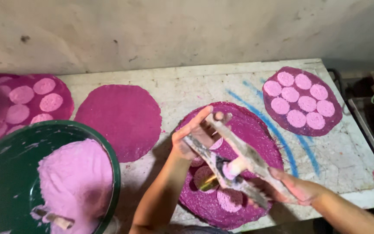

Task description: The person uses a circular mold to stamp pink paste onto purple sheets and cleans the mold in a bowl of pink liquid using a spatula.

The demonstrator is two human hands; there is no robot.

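Both hands clamped a grimy two-armed wooden press (232, 167): left hand (193, 136) at its top, right hand (293, 188) at its lower end, over a round magenta mat (256, 130) beside a green bowl of pink dough (72, 180).

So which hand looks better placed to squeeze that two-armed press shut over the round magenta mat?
Probably the right hand: it grips the handle end of the two-armed metal press, where squeezing seems easiest. The left hand only steadies the far tips above the round magenta mat.
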